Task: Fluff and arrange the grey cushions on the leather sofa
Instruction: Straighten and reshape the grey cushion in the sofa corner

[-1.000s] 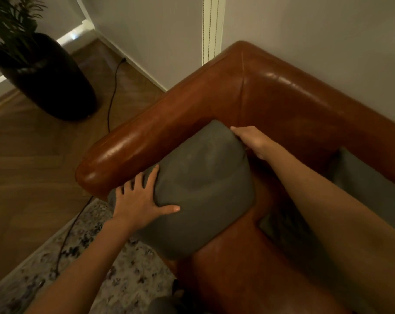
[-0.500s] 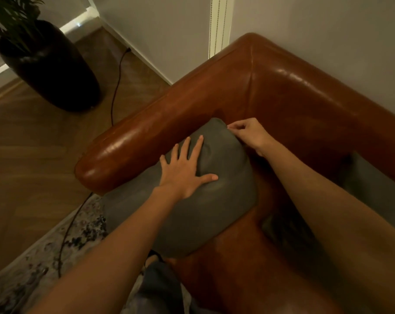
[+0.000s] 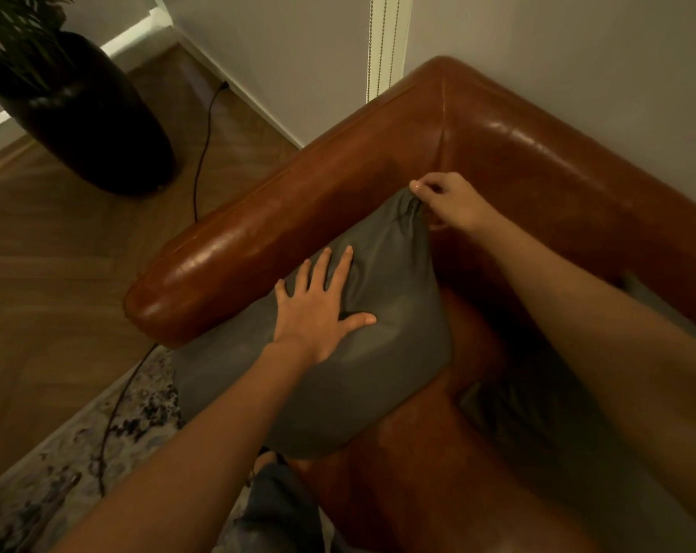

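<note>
1. A second grey cushion (image 3: 530, 417) at lower right lies mostly behind the right forearm (image 3: 602, 321) and in shadow.
2. The plant (image 3: 15, 37) at upper left is cut off by the frame edge.
3. The rug (image 3: 59, 464) pattern at lower left is blurred.

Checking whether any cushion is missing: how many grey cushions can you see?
2. One cushion leans in the sofa corner under both hands; another lies further along the seat, mostly hidden by the right arm. More may be out of view.

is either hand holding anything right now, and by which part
The right hand pinches the grey cushion by its top corner. The left hand lies flat and open on the cushion's face, gripping nothing.
</note>
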`<state>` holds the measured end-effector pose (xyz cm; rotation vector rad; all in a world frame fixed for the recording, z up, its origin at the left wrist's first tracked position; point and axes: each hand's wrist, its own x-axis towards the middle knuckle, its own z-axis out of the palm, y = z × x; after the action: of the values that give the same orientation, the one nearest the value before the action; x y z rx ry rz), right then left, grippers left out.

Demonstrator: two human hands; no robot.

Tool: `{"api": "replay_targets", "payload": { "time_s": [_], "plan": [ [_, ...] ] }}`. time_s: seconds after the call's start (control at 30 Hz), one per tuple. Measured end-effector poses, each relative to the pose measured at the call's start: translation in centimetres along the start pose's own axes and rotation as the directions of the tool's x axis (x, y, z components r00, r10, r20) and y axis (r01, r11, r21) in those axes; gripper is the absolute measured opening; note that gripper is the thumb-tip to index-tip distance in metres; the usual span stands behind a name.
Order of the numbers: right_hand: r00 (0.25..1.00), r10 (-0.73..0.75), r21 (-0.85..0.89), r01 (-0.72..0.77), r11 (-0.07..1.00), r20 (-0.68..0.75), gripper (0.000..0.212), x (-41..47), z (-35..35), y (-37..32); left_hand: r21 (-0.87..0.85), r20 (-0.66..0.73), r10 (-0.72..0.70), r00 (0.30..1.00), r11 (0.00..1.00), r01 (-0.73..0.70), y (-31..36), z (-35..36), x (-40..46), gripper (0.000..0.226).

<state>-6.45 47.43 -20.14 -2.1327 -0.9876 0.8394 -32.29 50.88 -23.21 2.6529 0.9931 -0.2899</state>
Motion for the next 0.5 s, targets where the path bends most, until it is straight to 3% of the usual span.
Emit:
{"api": "replay_targets", "payload": {
  "time_s": [0.07,0.1,0.2,0.37,0.43,0.5],
  "plan": [
    [0.996,0.093,0.344,-0.092,0.934,0.016,0.025,-1.4,1.4,1.1,0.001,0.000,-0.003,1.000,1.000,0.003,0.0,0.1,0.0,0.098],
    [0.995,0.099,0.428,-0.097,0.899,0.017,0.026,-1.8,1.7,1.6,0.003,-0.003,-0.003,1.000,1.000,0.003,0.0,0.3,-0.1,0.099],
    [0.993,0.113,0.489,-0.082,0.869,-0.034,0.024,-2.0,1.7,2.7,0.001,-0.017,0.004,1.000,1.000,-0.004,0.1,0.5,-0.2,0.099],
    [0.998,0.039,0.274,-0.052,0.960,0.050,0.009,-1.1,-1.1,1.6,-0.021,-0.034,0.008,0.999,1.000,-0.008,-0.2,0.7,0.1,0.099],
    [0.999,-0.034,0.047,0.034,0.998,0.008,0.015,-1.2,-1.5,1.1,-0.025,-0.043,0.008,0.999,1.000,-0.009,-0.3,0.7,0.0,0.098],
    [0.981,-0.149,-0.230,0.117,0.966,-0.126,0.020,-2.0,-0.9,0.9,-0.013,-0.039,0.007,0.999,1.000,-0.007,-0.3,0.7,0.0,0.098]
  ]
}}
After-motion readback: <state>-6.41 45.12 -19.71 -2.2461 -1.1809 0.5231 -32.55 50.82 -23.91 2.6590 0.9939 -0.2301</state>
